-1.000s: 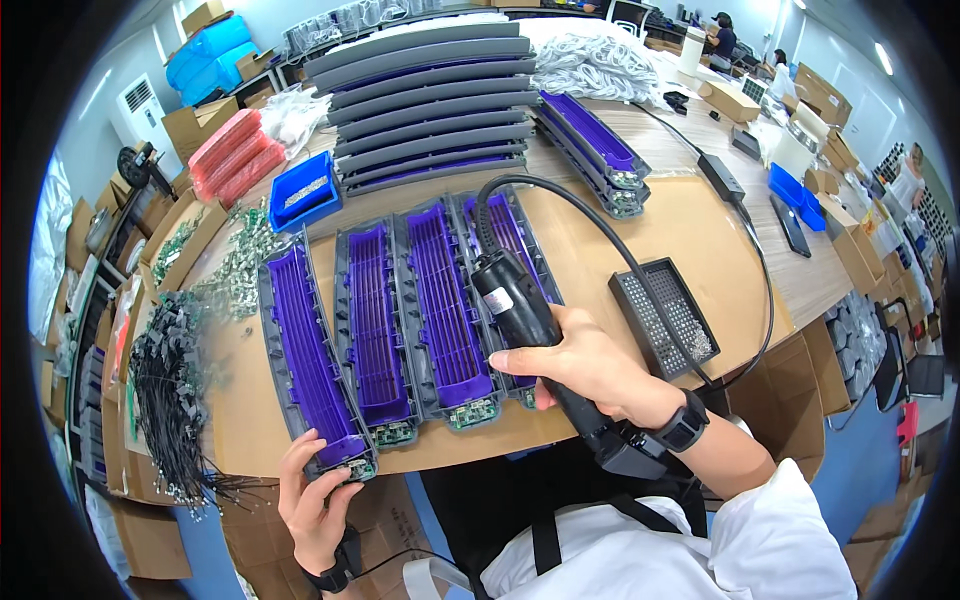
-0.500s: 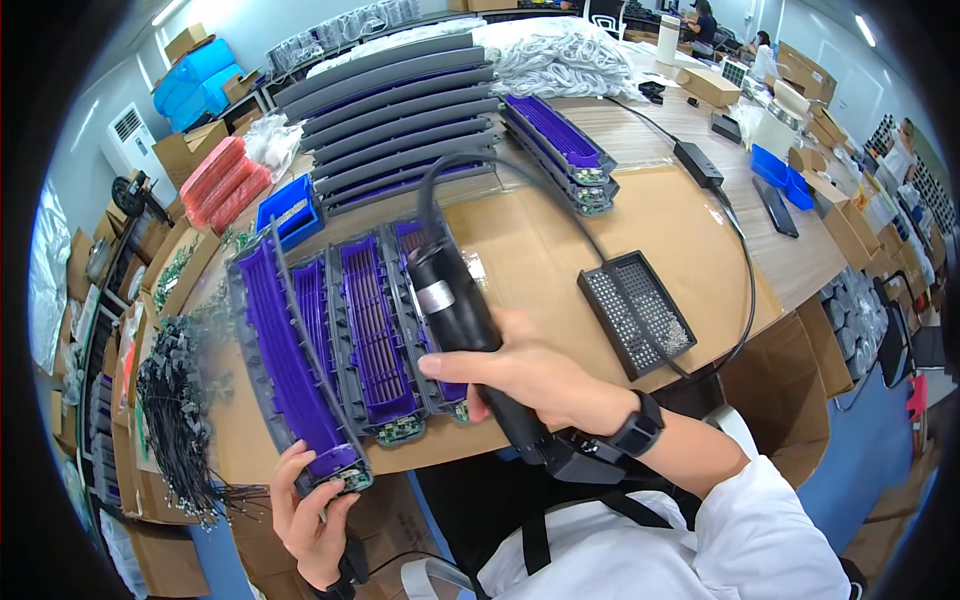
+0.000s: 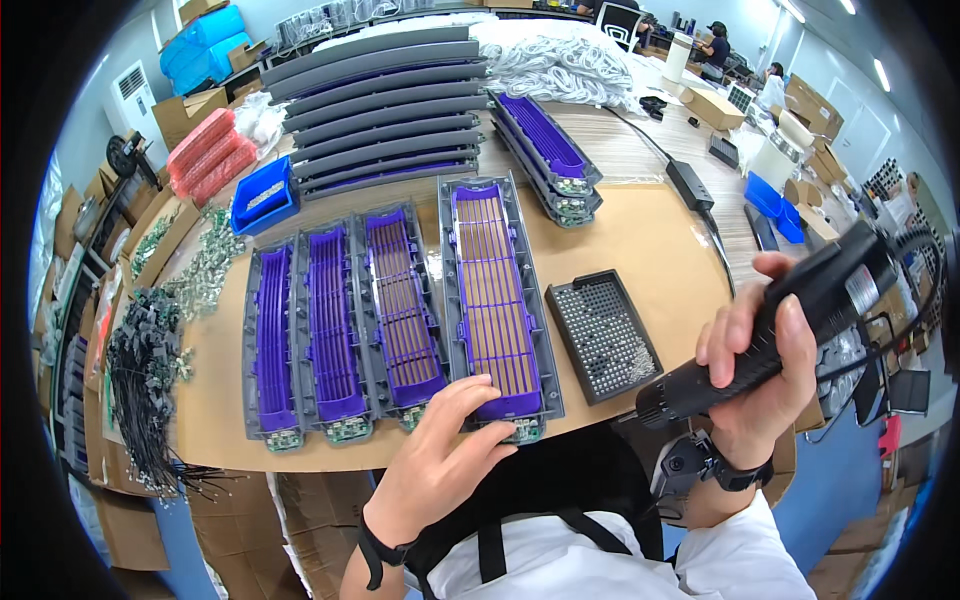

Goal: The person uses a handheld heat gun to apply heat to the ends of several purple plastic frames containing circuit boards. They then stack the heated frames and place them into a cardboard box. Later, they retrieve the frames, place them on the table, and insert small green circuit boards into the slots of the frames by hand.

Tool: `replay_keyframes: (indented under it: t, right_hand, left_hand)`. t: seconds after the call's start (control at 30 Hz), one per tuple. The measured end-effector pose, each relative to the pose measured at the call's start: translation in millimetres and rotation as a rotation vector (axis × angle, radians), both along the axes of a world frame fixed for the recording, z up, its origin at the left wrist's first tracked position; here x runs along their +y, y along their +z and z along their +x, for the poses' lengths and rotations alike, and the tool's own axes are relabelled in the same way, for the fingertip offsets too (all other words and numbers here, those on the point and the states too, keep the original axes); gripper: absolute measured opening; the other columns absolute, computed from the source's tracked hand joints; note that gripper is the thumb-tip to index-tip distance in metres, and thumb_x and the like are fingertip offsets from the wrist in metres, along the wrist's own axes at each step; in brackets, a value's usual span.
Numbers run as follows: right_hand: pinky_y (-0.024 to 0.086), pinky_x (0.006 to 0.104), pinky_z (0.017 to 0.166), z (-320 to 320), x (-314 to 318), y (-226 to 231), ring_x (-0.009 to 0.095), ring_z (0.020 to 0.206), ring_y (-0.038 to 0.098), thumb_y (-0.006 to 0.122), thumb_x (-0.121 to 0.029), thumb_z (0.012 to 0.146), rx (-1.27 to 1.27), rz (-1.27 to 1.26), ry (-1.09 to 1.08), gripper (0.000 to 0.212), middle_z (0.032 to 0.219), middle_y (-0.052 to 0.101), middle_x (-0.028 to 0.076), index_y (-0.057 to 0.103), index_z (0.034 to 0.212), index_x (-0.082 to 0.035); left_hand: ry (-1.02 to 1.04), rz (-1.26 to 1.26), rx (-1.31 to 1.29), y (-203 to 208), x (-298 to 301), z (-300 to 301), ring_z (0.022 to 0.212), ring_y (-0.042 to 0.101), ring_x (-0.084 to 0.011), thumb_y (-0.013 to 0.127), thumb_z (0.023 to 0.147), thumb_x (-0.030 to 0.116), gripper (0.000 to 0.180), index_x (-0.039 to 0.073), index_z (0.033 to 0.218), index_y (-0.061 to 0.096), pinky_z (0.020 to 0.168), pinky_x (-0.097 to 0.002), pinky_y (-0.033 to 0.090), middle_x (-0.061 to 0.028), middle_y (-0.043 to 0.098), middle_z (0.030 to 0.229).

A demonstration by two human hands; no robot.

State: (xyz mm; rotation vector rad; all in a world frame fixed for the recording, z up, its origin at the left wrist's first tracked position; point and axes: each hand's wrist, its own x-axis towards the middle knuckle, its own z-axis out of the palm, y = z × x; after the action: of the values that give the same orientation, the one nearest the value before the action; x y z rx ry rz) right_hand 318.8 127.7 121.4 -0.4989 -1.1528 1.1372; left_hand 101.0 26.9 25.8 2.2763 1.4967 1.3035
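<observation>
My left hand (image 3: 445, 450) grips the near left corner of a grey frame with a purple slatted insert (image 3: 495, 290), the rightmost of a row lying flat. A small green circuit board (image 3: 525, 430) shows at that frame's near end, beside my thumb. Wrapped in my right hand (image 3: 765, 365) is a black electric screwdriver (image 3: 815, 300), its tip pointing left and down, apart from the frames. Between the hands lies a black tray (image 3: 605, 330) of small screws in a grid of holes.
Similar frames (image 3: 330, 320) lie to the left. Behind stand a stack of grey curved housings (image 3: 385, 120) and more purple-lined frames (image 3: 545, 150). A blue bin (image 3: 265, 195) and a bundle of black wires (image 3: 145, 390) sit left. The screwdriver's cable hangs at the right.
My left hand has gone from a tilted frame at the row's left end to the flat rightmost frame. The right hand has carried the screwdriver rightward and turned its tip left.
</observation>
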Motion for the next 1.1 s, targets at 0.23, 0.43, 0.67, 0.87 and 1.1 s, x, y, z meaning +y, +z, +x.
replay_keyframes:
  t: [0.23,0.43,0.67,0.87,1.1]
  right_hand:
    - [0.045,0.0303,0.054,29.2,12.5,-13.0,0.013,0.044,0.047,0.051,-0.026,0.094,0.013,0.229,0.001,0.036,0.066,0.049,0.004,0.041,0.117,0.000]
    - [0.048,0.0324,0.055,33.8,13.3,-19.0,0.017,0.045,0.052,0.062,-0.028,0.087,-0.029,0.258,-0.030,0.048,0.065,0.052,0.007,0.039,0.117,0.001]
    - [0.048,0.0334,0.056,26.2,14.6,-20.8,0.018,0.048,0.054,0.067,-0.031,0.085,-0.064,0.203,0.010,0.052,0.065,0.053,0.007,0.040,0.117,0.000]
    - [0.049,0.0331,0.057,25.6,16.9,-19.9,0.018,0.050,0.055,0.069,-0.030,0.084,-0.121,0.205,0.019,0.052,0.066,0.054,0.007,0.041,0.117,-0.001]
    - [0.048,0.0331,0.056,23.9,18.0,-22.0,0.019,0.049,0.055,0.068,-0.027,0.083,-0.085,0.213,0.043,0.050,0.064,0.053,0.007,0.041,0.116,0.000]
  left_hand:
    - [0.016,-0.057,0.053,-22.3,25.0,15.0,0.112,0.056,-0.0359,0.080,0.067,0.006,0.028,0.003,0.091,0.065,0.090,-0.0429,0.050,-0.0149,0.056,0.115]
    - [0.090,-0.099,0.133,-23.9,23.0,24.5,0.122,0.052,-0.0387,0.076,0.073,0.006,0.023,0.001,0.090,0.063,0.097,-0.0461,0.048,-0.0182,0.054,0.118]
    - [0.208,-0.122,0.121,-32.0,18.3,33.6,0.130,0.045,-0.0397,0.078,0.069,0.003,0.029,0.004,0.093,0.063,0.101,-0.0469,0.046,-0.0177,0.052,0.128]
    - [0.200,-0.145,0.201,-18.6,12.7,33.4,0.132,0.042,-0.0392,0.078,0.070,0.005,0.029,0.004,0.097,0.065,0.100,-0.0495,0.044,-0.0170,0.051,0.132]
    - [0.237,-0.130,0.305,-16.2,13.4,18.6,0.133,0.044,-0.0328,0.079,0.069,0.009,0.025,0.016,0.092,0.071,0.106,-0.0574,0.033,-0.0095,0.058,0.128]
